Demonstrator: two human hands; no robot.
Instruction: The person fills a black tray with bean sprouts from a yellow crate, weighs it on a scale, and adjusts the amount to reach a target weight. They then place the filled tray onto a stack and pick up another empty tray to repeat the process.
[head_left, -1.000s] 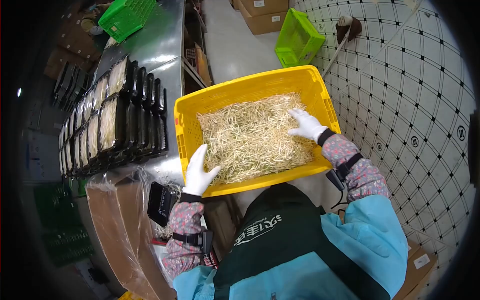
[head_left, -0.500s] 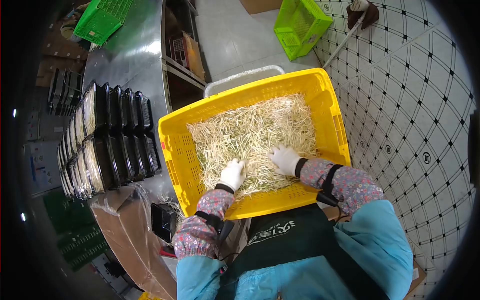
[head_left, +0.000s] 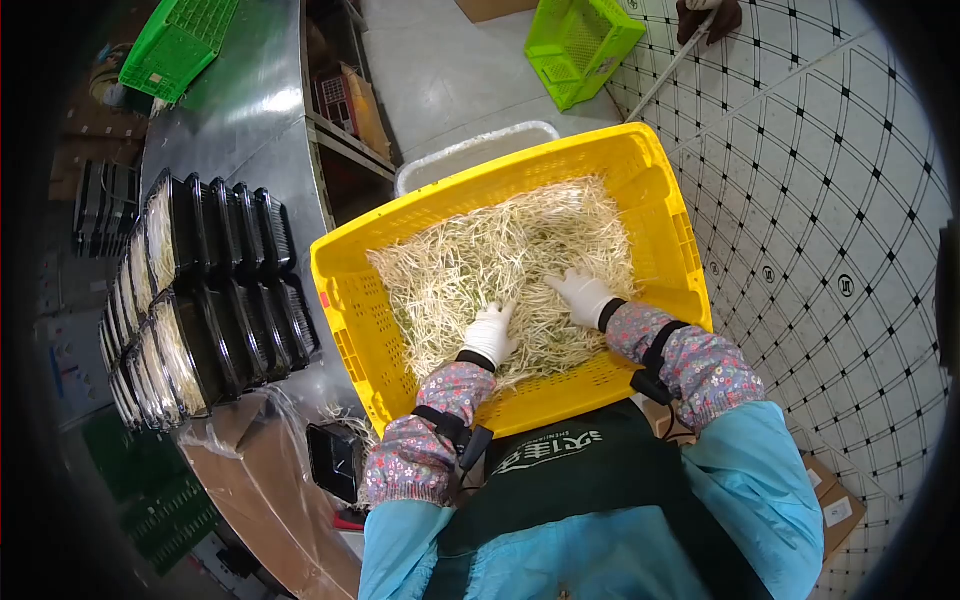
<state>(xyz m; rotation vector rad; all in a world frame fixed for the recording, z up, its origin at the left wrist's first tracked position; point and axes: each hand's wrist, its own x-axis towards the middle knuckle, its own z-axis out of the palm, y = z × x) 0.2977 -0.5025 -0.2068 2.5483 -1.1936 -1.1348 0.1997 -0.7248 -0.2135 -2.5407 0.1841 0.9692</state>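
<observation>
A large yellow plastic crate [head_left: 352, 300] in front of me holds a thick layer of pale bean sprouts [head_left: 460, 250]. My left hand [head_left: 490, 334], in a white glove, rests on the near part of the sprouts with its fingers stretched out and their tips partly among the stems. To its right, my right hand [head_left: 584, 296], gloved as well, touches the sprouts with its fingers apart, pointing left. I see no clump gripped in either hand.
Left stands a metal table [head_left: 240, 150] with stacked black trays [head_left: 215, 230] of sprouts and a green crate [head_left: 180, 45]. Below are a cardboard box [head_left: 250, 490] and a black tray [head_left: 333, 462]. Beyond the yellow crate are a grey tub [head_left: 480, 150] and another green crate [head_left: 580, 50].
My left hand has moved right and slightly up over the sprouts, its fingers straighter. My right hand has shifted slightly right and up. The view has turned a little.
</observation>
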